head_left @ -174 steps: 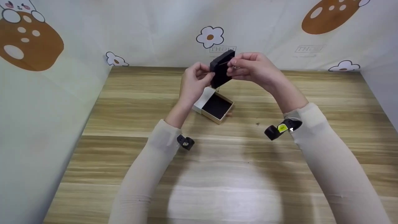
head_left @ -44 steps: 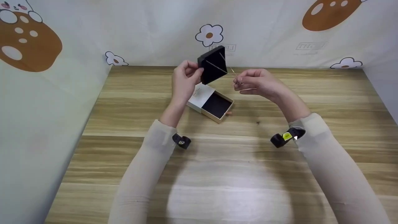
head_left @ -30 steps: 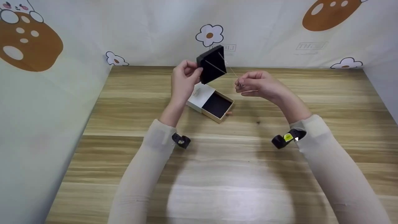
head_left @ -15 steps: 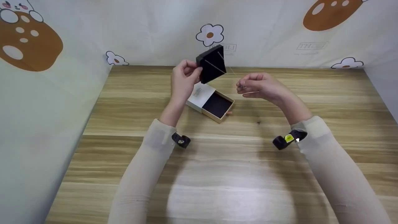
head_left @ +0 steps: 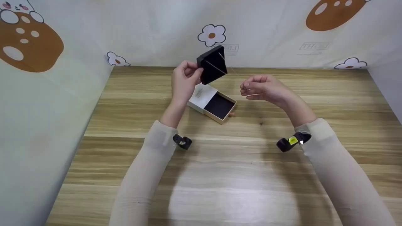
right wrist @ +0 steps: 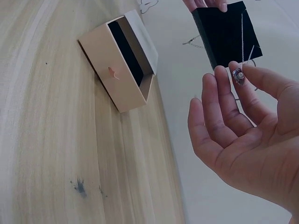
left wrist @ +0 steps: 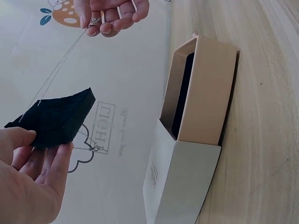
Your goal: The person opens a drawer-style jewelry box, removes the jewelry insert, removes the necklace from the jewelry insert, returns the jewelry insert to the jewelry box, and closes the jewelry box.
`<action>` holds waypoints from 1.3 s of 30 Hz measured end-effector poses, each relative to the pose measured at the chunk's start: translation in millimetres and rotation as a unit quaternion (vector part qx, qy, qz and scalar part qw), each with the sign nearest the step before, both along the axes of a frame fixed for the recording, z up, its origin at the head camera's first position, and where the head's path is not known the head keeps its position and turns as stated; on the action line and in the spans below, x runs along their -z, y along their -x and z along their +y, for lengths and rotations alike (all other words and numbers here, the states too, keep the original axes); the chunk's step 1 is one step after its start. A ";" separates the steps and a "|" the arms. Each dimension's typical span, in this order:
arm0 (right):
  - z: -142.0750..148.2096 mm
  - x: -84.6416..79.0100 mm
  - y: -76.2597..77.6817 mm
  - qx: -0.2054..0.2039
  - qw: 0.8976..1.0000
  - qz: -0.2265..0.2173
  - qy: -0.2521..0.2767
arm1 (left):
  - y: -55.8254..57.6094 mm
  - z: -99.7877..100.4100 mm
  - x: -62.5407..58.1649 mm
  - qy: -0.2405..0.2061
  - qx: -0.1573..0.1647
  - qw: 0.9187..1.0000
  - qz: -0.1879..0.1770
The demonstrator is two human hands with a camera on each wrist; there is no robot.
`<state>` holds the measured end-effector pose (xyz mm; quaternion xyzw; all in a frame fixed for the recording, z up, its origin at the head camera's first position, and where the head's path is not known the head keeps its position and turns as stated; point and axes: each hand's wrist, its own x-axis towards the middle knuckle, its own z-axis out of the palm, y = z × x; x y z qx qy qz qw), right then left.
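My left hand [head_left: 183, 81] grips a black jewellery pad [head_left: 213, 64] by its left edge, tilted and raised above the table. A thin silver necklace chain [right wrist: 242, 37] runs across the pad's face through its corner slits. Between thumb and index finger, my right hand [head_left: 262, 86] pinches the necklace's flower-like pendant [right wrist: 238, 76], which has a pale round bead. From there the chain stretches to the pad in the left wrist view. Behind the pad hangs the chain's other end [left wrist: 96, 149]. Under the pad lies a small box with a white sleeve [head_left: 202, 97].
The box's peach drawer [left wrist: 208, 88] is pulled partly out, lined in black, with a ribbon tab [right wrist: 112, 73] on its front. The wooden table [head_left: 125, 163] bears a dark mark [right wrist: 79, 186]. A patterned backdrop [head_left: 157, 37] stands behind.
From beside the pad, my right hand has moved right and down with the pendant, drawing the chain out straight. The pad and left hand have shifted slightly left; the pad's face now shows more.
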<state>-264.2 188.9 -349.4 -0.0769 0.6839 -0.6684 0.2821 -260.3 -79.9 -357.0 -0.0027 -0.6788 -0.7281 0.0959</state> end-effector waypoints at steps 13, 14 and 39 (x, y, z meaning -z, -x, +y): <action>4.2 6.2 -0.2 0.004 1.000 -0.004 -0.001 | 1.5 -1.9 3.9 0.003 -0.007 1.000 0.001; 4.3 6.4 -0.2 0.005 1.000 -0.005 0.000 | 1.5 -2.2 4.0 0.003 -0.008 1.000 0.001; 14.0 11.0 -3.5 0.017 1.000 -0.013 -0.007 | 2.2 -6.4 5.2 0.007 -0.020 1.000 0.003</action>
